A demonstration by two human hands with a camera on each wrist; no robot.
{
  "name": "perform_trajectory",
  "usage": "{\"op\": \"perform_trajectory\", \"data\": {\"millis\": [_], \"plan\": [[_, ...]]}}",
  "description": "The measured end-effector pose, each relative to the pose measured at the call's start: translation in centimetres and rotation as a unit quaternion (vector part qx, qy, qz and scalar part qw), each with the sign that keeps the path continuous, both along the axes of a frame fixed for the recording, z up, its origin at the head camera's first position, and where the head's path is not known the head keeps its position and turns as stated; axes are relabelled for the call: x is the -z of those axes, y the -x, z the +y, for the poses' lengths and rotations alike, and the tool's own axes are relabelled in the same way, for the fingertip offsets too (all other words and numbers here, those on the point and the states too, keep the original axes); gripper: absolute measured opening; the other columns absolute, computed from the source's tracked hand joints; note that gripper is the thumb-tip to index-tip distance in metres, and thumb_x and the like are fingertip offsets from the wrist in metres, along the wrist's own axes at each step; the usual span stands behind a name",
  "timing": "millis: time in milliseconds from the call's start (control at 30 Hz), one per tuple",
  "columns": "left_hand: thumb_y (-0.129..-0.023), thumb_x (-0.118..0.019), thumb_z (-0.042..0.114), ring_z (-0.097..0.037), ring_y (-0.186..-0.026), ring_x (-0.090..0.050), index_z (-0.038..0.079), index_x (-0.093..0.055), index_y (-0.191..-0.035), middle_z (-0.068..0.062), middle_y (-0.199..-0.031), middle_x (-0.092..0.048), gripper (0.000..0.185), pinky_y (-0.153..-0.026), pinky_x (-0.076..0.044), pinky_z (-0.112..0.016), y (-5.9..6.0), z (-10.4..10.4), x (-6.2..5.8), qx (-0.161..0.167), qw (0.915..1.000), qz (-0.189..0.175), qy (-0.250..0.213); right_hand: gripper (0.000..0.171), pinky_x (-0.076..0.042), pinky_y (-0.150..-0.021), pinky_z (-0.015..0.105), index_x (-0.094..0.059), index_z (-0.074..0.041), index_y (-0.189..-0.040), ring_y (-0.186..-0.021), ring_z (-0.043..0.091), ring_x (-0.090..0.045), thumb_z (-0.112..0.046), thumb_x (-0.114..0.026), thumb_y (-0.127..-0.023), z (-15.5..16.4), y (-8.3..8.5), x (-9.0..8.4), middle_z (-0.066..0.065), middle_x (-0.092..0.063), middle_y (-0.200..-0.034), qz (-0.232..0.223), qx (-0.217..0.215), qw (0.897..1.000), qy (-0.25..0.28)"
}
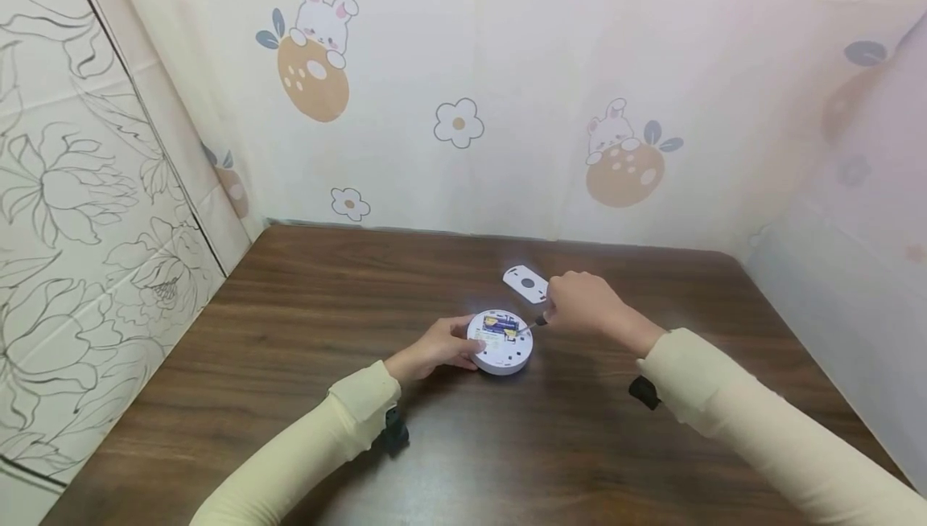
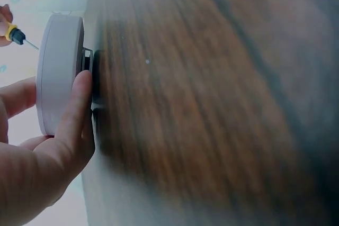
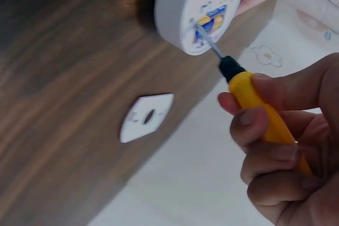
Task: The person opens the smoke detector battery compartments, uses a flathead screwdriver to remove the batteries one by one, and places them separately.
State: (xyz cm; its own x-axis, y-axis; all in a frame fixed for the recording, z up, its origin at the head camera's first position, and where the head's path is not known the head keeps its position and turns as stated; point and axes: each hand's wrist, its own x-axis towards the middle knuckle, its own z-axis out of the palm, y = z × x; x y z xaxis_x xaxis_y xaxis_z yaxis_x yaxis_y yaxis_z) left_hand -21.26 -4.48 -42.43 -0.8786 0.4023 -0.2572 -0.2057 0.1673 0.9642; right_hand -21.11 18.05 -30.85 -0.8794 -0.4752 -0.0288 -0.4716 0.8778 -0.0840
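A round white device [image 1: 500, 359], likely a smoke detector by its flat disc shape, has a blue and yellow label or part [image 3: 212, 21] on its upward face. My left hand [image 1: 443, 343] grips it by the side, thumb on the top face and fingers below the rim [image 2: 62, 78]. In my right hand [image 1: 582, 301] is a yellow-handled screwdriver [image 3: 262, 112] with a black collar. Its metal tip meets the device's face beside the blue and yellow part. Fingers and thumb of the right hand wrap the handle in the right wrist view.
A flat white plate [image 1: 526, 284] with a dark round hole lies behind the device on the brown wooden table [image 1: 326, 293]. Patterned white cloth [image 1: 463, 188] hangs along the table's back edge, with more at both sides. Dark wrist cameras [image 1: 395, 431] sit under the sleeves.
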Motion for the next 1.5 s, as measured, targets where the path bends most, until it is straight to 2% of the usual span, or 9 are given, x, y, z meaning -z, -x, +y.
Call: {"op": "perform_trajectory", "data": {"millis": [133,367,600,867,1000,1267,1500], "plan": [[-0.089,-0.066,0.004,-0.023,-0.081,-0.063,-0.001,-0.042,-0.141,-0.02,-0.117,-0.056,0.058,-0.07,-0.059,-0.037,0.0,0.1,0.0,-0.001,1.0,-0.001,0.003,0.021,-0.034,-0.044,0.025,-0.062,-0.011,-0.059,-0.048,0.013,-0.04,-0.01,-0.065,-0.08,1.0,0.1,0.8,-0.004,-0.047,-0.051,-0.021,0.017,0.999,0.036],[-0.089,-0.065,0.001,-0.023,-0.079,-0.064,-0.003,-0.042,-0.14,-0.022,-0.117,-0.057,0.056,-0.07,-0.059,-0.038,0.1,0.1,-0.2,-0.004,0.9999,-0.006,-0.013,0.01,-0.039,-0.048,0.027,-0.074,-0.007,-0.078,-0.05,0.013,-0.045,-0.011,-0.066,-0.083,2.3,-0.1,2.1,-0.004,-0.06,-0.062,-0.017,0.015,0.996,0.089],[-0.089,-0.065,0.0,-0.023,-0.078,-0.063,-0.004,-0.041,-0.14,-0.022,-0.116,-0.056,0.057,-0.07,-0.059,-0.038,0.1,0.0,0.0,-0.006,0.9997,-0.011,-0.019,0.013,-0.041,-0.047,0.027,-0.074,-0.001,-0.09,-0.047,0.013,-0.044,-0.011,-0.066,-0.086,3.2,-0.6,3.6,0.002,-0.064,-0.071,-0.038,0.041,0.988,0.146],[-0.088,-0.065,-0.001,-0.023,-0.077,-0.063,-0.004,-0.041,-0.141,-0.022,-0.115,-0.055,0.058,-0.07,-0.059,-0.039,0.1,-0.1,0.2,-0.009,0.9995,-0.021,-0.021,0.014,-0.038,-0.046,0.027,-0.074,-0.001,-0.093,-0.048,0.013,-0.044,-0.011,-0.066,-0.087,3.8,-1.1,5.0,-0.001,-0.057,-0.062,-0.04,0.063,0.981,0.179],[-0.088,-0.065,-0.002,-0.023,-0.078,-0.063,-0.004,-0.041,-0.141,-0.022,-0.115,-0.055,0.059,-0.07,-0.059,-0.038,0.1,0.0,0.2,-0.012,0.9993,-0.027,-0.022,0.014,-0.04,-0.047,0.027,-0.074,-0.001,-0.094,-0.05,0.013,-0.045,-0.01,-0.067,-0.086,4.2,-1.3,5.4,0.001,-0.061,-0.068,-0.037,0.068,0.978,0.194],[-0.087,-0.066,-0.002,-0.023,-0.078,-0.063,-0.004,-0.04,-0.141,-0.022,-0.116,-0.055,0.06,-0.07,-0.059,-0.038,0.0,0.0,0.1,-0.017,0.9991,-0.032,-0.023,0.015,-0.041,-0.048,0.027,-0.074,0.001,-0.097,-0.056,0.016,-0.048,-0.009,-0.066,-0.087,4.9,-1.4,6.5,0.009,-0.067,-0.08,-0.063,0.084,0.966,0.237],[-0.087,-0.066,-0.002,-0.023,-0.077,-0.063,-0.004,-0.041,-0.141,-0.021,-0.113,-0.056,0.06,-0.07,-0.059,-0.039,-0.2,0.1,0.0,-0.022,0.9989,-0.036,-0.024,0.017,-0.042,-0.046,0.026,-0.073,0.002,-0.1,-0.058,0.017,-0.049,-0.007,-0.065,-0.088,5.5,-1.3,7.6,0.009,-0.068,-0.086,-0.076,0.085,0.956,0.27]]}}
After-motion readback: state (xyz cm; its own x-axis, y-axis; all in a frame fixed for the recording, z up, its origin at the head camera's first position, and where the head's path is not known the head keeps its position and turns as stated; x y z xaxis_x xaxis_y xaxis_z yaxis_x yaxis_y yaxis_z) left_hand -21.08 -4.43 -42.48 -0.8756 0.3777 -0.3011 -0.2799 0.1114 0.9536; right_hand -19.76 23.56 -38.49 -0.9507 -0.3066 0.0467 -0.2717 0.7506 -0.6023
